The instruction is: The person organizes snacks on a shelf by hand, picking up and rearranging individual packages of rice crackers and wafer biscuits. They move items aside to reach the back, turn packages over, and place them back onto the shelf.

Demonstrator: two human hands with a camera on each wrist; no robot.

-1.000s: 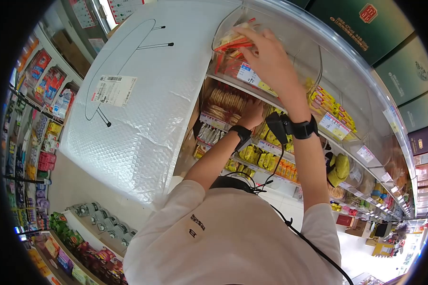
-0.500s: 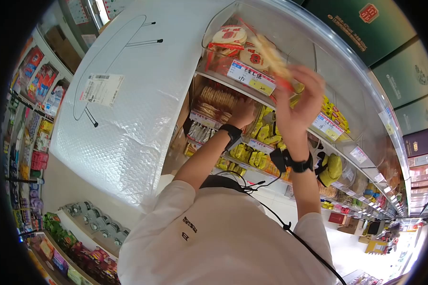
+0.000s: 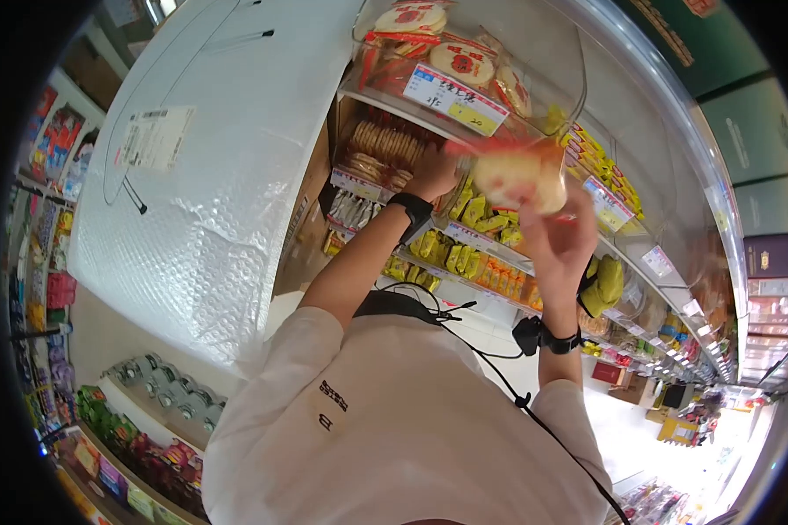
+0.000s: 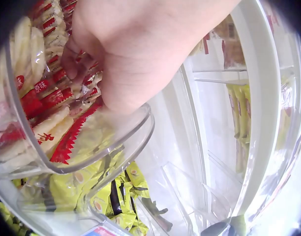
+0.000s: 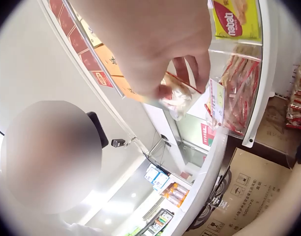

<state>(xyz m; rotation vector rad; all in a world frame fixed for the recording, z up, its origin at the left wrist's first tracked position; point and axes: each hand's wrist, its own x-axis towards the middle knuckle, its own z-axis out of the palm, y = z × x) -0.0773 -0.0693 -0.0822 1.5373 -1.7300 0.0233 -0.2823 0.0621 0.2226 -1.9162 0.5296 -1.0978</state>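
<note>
My right hand pinches a clear, red-edged packet of round pale rice crackers, blurred in the head view, in front of the shelves. In the right wrist view, the thumb and bent fingers close on the shiny packet. My left hand reaches into the lower clear bin of stacked cracker packets. Seen from the left wrist, that hand has its fingers curled on red-and-clear packets, fingertips partly hidden among them. More rice cracker packets lie in the upper bin.
A price label fronts the upper bin. Yellow snack packets fill bins beside and below. A large bubble-wrapped panel stands to the left. A black cable runs over the shirt. Green boxes stand at the upper right.
My right hand has lifted a rice cracker packet out of the upper bin and brought it down and right, toward my body. My left hand stays in the lower bin.
</note>
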